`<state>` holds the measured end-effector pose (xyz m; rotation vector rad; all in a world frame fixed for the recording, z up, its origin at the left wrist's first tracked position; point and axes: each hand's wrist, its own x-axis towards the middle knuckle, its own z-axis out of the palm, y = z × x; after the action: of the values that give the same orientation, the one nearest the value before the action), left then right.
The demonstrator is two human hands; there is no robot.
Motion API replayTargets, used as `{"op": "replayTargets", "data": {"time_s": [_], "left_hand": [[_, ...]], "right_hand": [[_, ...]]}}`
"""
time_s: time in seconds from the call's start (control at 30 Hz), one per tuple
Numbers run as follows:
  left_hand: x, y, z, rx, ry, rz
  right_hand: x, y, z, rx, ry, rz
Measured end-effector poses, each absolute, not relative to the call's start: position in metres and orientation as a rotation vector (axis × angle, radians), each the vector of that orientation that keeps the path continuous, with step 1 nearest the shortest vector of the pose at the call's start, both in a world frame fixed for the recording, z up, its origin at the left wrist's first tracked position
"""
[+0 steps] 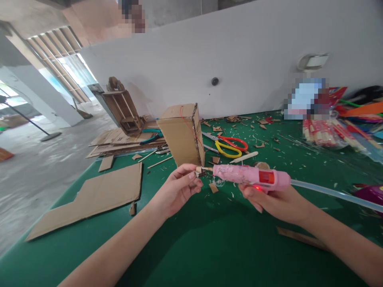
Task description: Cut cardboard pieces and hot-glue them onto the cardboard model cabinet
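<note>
My right hand (273, 201) is wrapped round the handle of a pink hot glue gun (239, 175), whose red light glows. A long clear glue stick (326, 193) sticks out of its back end. Between the thumb and fingers of my left hand (179, 187) is a small cardboard piece (198, 170), pinched right at the glue gun's nozzle (207, 169). Whether nozzle and piece touch, I cannot tell. Just behind my left hand stands a tall cardboard box (179, 131) with a thin red string over its top and side.
Scissors (229, 147) with red and yellow handles lie behind the glue gun, near a wooden stick (243, 157). A flat cut cardboard sheet (101, 195) rests at the left. Teal-handled pliers (151, 136) lie by stacked cardboard (119, 143). Scraps litter the green table (191, 247); packaged supplies (326, 133) sit right.
</note>
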<state>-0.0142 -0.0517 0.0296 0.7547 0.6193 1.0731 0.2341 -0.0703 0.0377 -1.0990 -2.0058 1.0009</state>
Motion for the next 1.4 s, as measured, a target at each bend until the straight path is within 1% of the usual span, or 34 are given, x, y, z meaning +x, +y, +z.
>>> {"op": "replayTargets", "data": {"time_s": [0.2, 0.43, 0.83, 1.2, 1.4], "left_hand": [[-0.014, -0.051, 0.03, 0.739, 0.656, 1.079], [-0.015, -0.051, 0.031, 0.731, 0.682, 1.08], [-0.015, -0.051, 0.029, 0.735, 0.645, 1.086], [-0.015, -0.049, 0.029, 0.732, 0.66, 1.127], [-0.014, -0.049, 0.028, 0.751, 0.647, 1.122]], "right_hand": [[0.234, -0.07, 0.038, -1.073, -1.992, 1.011], [0.228, -0.069, 0.05, -0.891, -2.053, 0.933], [0.231, -0.07, 0.044, -1.002, -2.018, 0.948], [0.227, -0.072, 0.048, -0.971, -1.979, 1.059], [0.222, -0.073, 0.054, -0.959, -1.976, 1.017]]}}
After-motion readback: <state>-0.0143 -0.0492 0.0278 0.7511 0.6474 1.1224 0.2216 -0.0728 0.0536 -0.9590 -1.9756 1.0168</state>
